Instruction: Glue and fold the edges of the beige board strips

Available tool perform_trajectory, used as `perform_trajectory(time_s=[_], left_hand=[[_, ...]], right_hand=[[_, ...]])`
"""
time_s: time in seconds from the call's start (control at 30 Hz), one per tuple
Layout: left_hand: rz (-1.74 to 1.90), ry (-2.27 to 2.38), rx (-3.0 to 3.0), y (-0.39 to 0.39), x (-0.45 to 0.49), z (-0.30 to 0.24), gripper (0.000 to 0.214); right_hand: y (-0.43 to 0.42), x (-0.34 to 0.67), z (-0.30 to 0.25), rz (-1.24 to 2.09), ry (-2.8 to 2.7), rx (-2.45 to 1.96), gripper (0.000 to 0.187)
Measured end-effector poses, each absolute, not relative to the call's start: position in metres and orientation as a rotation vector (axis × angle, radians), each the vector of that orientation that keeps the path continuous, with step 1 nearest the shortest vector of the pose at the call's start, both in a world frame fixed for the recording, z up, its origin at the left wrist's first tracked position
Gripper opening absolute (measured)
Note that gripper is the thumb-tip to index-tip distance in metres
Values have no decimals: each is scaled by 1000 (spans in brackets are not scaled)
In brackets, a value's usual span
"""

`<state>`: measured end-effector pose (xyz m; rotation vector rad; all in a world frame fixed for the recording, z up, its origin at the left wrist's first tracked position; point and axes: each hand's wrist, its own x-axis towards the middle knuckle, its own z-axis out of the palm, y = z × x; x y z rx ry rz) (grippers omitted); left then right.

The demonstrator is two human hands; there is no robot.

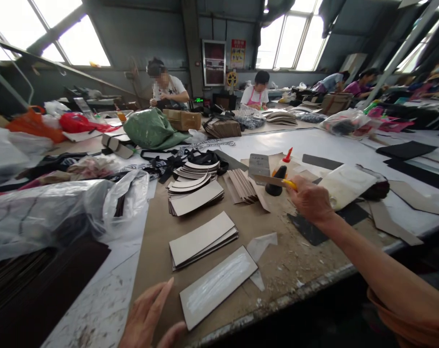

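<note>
My right hand [311,195] is closed round the yellow handle of a flat-bladed spreader [268,179]. Its brownish blade points left, crossing in front of a black cone-shaped object [276,185]. Just behind that stands a red nozzle [288,155]. At the bottom, my left hand [148,311] holds nothing, its fingers apart, beside the lower left corner of a pale rectangular panel [218,288]. White, wet-looking streaks cover the middle of this panel. Above it lies a short stack of similar panels [204,238], the top one dry-looking.
Curved pale pieces [195,191] and fanned brown strips [243,186] lie farther back. A whitish plastic container [344,186] lies at right. Plastic bags [45,212] crowd the left, above dark sheets [41,290]. Two people [170,89] sit across the table, others farther right.
</note>
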<state>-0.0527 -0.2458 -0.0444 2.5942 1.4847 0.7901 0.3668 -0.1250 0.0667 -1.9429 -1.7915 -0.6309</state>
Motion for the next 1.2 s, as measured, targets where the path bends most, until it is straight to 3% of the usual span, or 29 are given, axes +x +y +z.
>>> perform_trajectory(time_s=[0.1, 0.3, 0.4, 0.5, 0.63, 0.7, 0.83, 1.0, 1.2], left_hand=[[939, 1577, 2346, -247, -38, -25, 55], [1141, 1367, 1725, -244, -3, 6, 66], [1069, 1373, 1550, -250, 7, 15, 59], [910, 1372, 1324, -260, 12, 16, 40], [871, 1317, 1058, -271, 17, 8, 40], [862, 1304, 1004, -275, 20, 5, 39], [826, 1277, 992, -280, 24, 1, 36], [776, 1258, 1027, -282, 26, -3, 34], [767, 1303, 1268, -280, 18, -7, 30]], right_hand=[[-154, 346, 89, -412, -1780, -1839, 30], [-198, 292, 104, 641, -1786, -1537, 34], [-204, 278, 91, 852, -1847, -1512, 37], [-206, 276, 72, 791, -1988, -1549, 38], [-215, 278, 54, 159, -2316, -1471, 32], [-224, 275, 52, -38, -2519, -1294, 41], [-237, 264, 47, 60, -2820, -1029, 50], [-238, 255, 36, 115, -2918, -1052, 51], [-231, 251, 36, 243, -3008, -1157, 40]])
